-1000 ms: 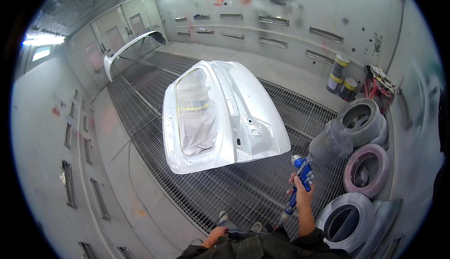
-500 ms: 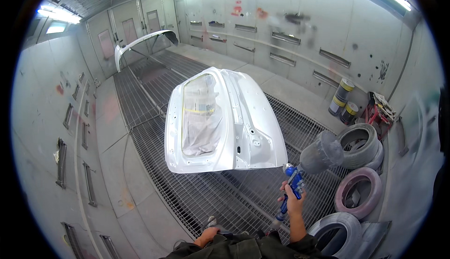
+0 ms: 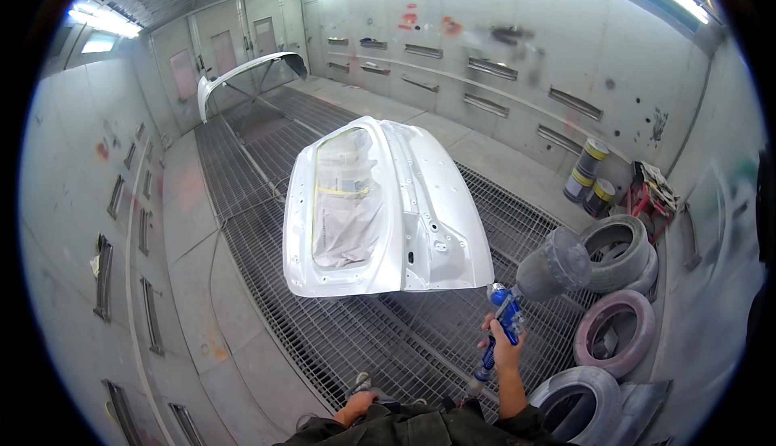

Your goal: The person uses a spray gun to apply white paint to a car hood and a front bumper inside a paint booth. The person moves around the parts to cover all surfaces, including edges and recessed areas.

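Note:
My right hand [image 3: 506, 347] is wrapped round the handle of a blue spray gun [image 3: 508, 313], which has a cloudy grey paint cup [image 3: 554, 265] on top. The gun's nozzle is close to the lower right corner of a white car body panel [image 3: 440, 204], shaped like a tailgate. The panel is tilted above the floor grating, and its window opening is covered with masking sheet [image 3: 346, 232] edged in yellow tape. My left hand [image 3: 356, 406] is low in front of my body, away from the panel; its fingers are mostly hidden.
Several tyres [image 3: 616, 331] line the right side, beside paint cans [image 3: 584, 173] and a red cart [image 3: 651, 194] with clutter. A white bumper [image 3: 250, 68] rests on a stand at the back. A hose [image 3: 217, 264] runs along the left floor. Metal grating [image 3: 323, 341] lies underfoot.
The view has shifted very slightly. My right hand keeps the spray gun at the panel's lower right corner, and my left hand has hardly moved.

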### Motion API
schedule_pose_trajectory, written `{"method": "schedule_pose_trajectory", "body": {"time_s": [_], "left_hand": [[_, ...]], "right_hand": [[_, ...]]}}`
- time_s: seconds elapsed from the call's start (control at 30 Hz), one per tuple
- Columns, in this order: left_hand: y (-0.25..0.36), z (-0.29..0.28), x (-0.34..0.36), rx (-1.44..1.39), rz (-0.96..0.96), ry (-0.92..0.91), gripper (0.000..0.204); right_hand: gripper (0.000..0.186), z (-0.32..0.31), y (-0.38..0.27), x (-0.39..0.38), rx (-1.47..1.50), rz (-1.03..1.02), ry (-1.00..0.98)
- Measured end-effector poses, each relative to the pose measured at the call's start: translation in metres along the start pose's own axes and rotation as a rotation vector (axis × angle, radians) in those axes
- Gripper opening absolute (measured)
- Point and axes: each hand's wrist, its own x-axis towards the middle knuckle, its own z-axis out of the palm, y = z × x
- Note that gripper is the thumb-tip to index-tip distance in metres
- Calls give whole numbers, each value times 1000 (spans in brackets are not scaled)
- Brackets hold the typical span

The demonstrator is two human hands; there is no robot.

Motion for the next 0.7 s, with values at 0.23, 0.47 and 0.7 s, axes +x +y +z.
{"method": "schedule_pose_trajectory", "body": {"time_s": [0.23, 0.47, 0.7], "left_hand": [[-22, 17, -5, -40, 31, 77, 42], [-17, 23, -17, -118, 42, 121, 39], [-21, 31, -22, -171, 24, 136, 40]], "right_hand": [[15, 2, 8, -10, 6, 9, -5], [16, 10, 9, -16, -10, 30, -23], [17, 17, 15, -20, -49, 59, -49]]}}
